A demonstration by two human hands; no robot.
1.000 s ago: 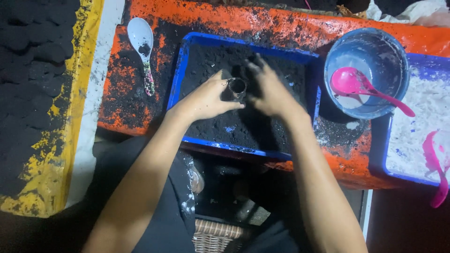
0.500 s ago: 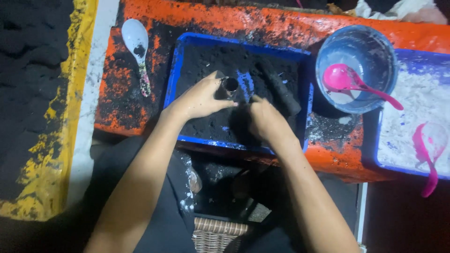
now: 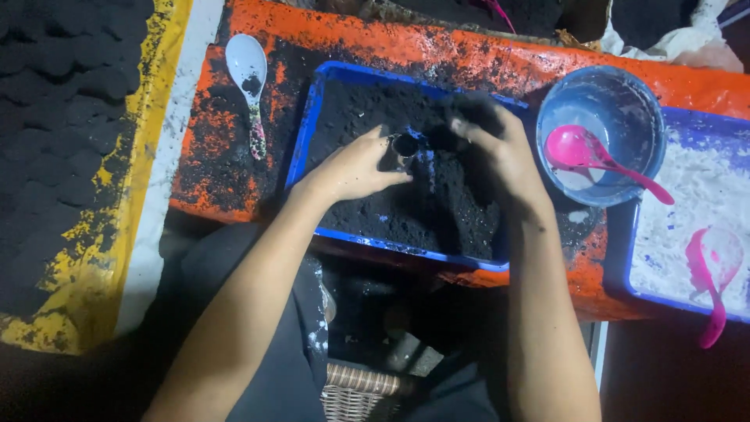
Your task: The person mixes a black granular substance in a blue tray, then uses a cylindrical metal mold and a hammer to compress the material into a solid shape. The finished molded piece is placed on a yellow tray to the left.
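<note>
Right, we look down on both hands over the blue tray, which is filled with black powder and sits on the orange bench; our left hand curls its grip around a small dark tube, thumb and fingers wrapped on its side, the open mouth of the tube facing up at the middle of the tray; our right hand hovers just beside it, fingers pinched together and coated in the black powder, a clump of it held at the fingertips a little above and to the right of the tube's mouth; so that grip is closed on powder rather than on any tool. To the left of the tray, a white spoon lies on the bench, a dab of black in its bowl; on the right stands a round blue-grey bowl with a pink spoon resting inside, handle sticking out over the rim; further right, a second blue tray holds white powder, and another pink spoon lies across it; black grains are scattered over the bench around both trays.
</note>
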